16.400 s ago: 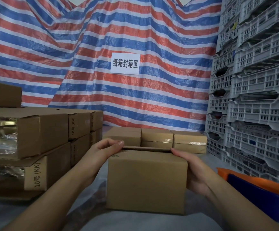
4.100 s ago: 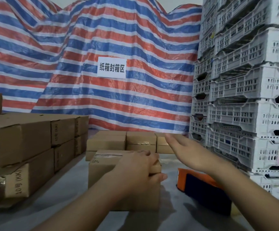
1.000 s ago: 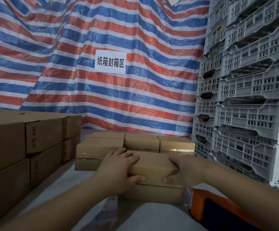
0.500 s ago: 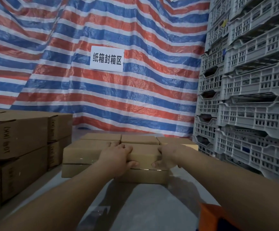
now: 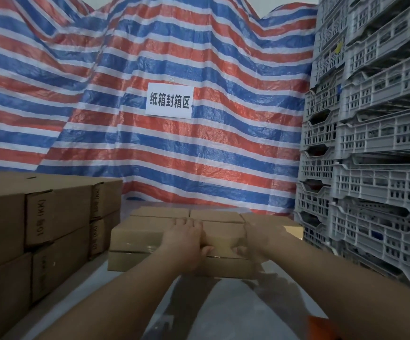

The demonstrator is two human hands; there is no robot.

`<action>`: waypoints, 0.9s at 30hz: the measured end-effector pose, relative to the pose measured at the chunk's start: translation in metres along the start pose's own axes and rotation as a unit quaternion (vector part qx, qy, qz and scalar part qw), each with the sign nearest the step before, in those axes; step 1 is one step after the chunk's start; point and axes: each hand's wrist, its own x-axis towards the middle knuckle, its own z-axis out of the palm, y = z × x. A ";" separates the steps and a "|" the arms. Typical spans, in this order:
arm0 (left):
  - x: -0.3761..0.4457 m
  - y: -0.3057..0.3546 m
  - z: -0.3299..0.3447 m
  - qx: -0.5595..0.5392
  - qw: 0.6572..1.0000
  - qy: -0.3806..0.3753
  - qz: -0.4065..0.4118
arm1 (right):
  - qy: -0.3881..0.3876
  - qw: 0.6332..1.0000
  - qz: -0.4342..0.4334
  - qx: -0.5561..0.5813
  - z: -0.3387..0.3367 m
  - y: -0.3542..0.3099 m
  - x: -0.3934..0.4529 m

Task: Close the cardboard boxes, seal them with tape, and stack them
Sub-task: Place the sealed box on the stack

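While both hands (image 5: 220,241) grip | cardboard box (image 5: 223,235) | on stack

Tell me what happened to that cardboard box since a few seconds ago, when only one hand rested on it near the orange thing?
The box went forward, away from the person, and now sits against the row of boxes at the back. The right hand, free in the air then, has taken hold of it; the left hand stayed on it. The stack at left, crates and tarp are unchanged.
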 end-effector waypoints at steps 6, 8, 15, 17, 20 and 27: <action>-0.066 -0.009 -0.079 -0.053 0.995 0.085 0.028 | 0.079 0.996 -0.014 0.035 -0.054 -0.017 -0.041; -0.092 -0.016 -0.103 -0.043 0.995 0.087 0.025 | 0.116 0.992 -0.037 0.028 -0.076 -0.028 -0.058; -0.170 -0.046 -0.157 -0.089 0.989 0.122 0.000 | 0.274 0.938 -0.082 0.195 -0.123 -0.099 -0.136; -0.198 -0.053 -0.170 -0.053 0.993 0.105 0.015 | 0.267 0.921 -0.086 0.271 -0.129 -0.120 -0.163; -0.246 -0.065 -0.181 -0.151 0.978 0.139 -0.020 | 0.243 0.906 -0.097 0.332 -0.131 -0.146 -0.201; -0.331 -0.116 -0.168 -0.267 0.947 0.179 -0.023 | 0.247 0.862 -0.157 0.414 -0.116 -0.199 -0.258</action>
